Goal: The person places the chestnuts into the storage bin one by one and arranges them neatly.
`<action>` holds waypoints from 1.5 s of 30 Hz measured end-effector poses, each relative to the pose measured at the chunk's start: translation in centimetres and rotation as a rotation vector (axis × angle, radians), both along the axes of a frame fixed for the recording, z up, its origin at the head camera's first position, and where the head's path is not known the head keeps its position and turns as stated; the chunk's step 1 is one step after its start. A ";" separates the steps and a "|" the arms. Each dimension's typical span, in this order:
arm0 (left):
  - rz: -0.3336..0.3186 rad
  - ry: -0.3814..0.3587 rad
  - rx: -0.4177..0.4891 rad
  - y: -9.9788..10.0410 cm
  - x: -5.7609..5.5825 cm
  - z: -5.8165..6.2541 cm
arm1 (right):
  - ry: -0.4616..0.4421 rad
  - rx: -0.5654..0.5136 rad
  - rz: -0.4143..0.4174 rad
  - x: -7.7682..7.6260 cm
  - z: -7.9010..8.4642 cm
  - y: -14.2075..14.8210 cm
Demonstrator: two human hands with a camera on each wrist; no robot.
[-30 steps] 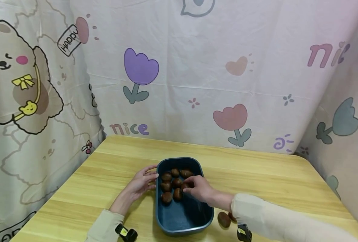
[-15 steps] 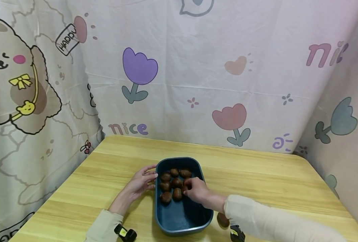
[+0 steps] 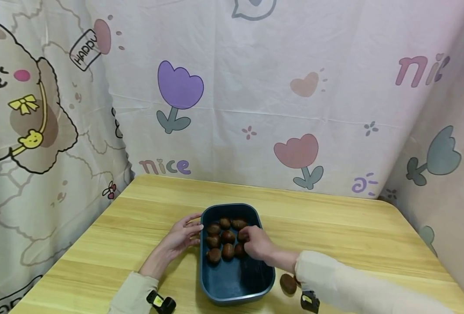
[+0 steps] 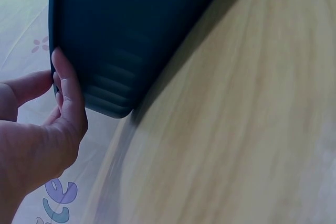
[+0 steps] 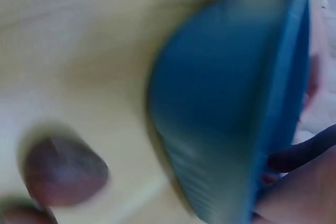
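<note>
A dark blue rectangular box point(image 3: 232, 283) stands on the table, holding chestnuts point(image 3: 227, 237) in rows at its far end. Relaxed fingers of my left hand point(image 3: 180, 237) rest against its left side near the rim; the left wrist view shows the fingertips touching the outer wall point(image 4: 131, 35). My right hand point(image 3: 260, 245) reaches over the right rim, fingertips close above a chestnut point(image 3: 242, 237) that they partly cover. Just below them another chestnut point(image 3: 239, 250) lies in the nearest row, apart from the fingers. The right wrist view is blurred and hides most of this hand.
Outside the box, a loose chestnut point(image 3: 288, 284) lies to its right, with another partly behind the right sleeve point(image 3: 334, 274). The light wooden table point(image 3: 334, 226) ends at a patterned cloth point(image 3: 232, 87) at the back.
My right hand has let go of the chestnut, which now sits at the right of the nearest row. The hand has shifted slightly up and right. The left hand holds its place.
</note>
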State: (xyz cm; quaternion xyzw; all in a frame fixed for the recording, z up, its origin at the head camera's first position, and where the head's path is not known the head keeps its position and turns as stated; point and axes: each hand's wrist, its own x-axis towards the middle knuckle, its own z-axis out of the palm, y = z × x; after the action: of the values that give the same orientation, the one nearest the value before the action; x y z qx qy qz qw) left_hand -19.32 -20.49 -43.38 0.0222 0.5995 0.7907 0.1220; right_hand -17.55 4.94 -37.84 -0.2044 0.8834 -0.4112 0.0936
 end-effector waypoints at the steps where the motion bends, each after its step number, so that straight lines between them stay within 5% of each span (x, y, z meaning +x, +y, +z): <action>1: 0.000 0.000 0.001 0.0 0.0 0.0 | 0.015 -0.003 0.008 -0.1 0.5 0.2; 8: 0.002 -0.007 0.012 -0.1 0.0 -0.1 | 0.129 0.053 0.065 -1.8 3.2 2.2; 15: -0.003 -0.009 0.016 -0.2 0.1 0.0 | 0.192 0.164 0.168 -3.1 3.0 5.6; 27: 0.002 -0.012 0.013 0.3 -0.1 0.1 | 0.083 0.227 0.147 -2.2 -0.8 12.2; 36: -0.003 -0.011 0.019 0.3 -0.1 0.1 | -0.191 0.026 0.132 -0.6 -2.6 15.9; 45: 0.001 -0.016 0.013 0.2 0.0 0.1 | -0.242 -0.038 0.147 1.2 -4.0 17.4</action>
State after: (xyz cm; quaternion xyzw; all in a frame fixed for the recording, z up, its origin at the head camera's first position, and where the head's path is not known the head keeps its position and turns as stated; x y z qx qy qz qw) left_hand -19.32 -20.26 -43.27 0.0162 0.5932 0.7949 0.1261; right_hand -16.40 22.29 -41.88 -0.2192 0.8404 -0.4415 0.2253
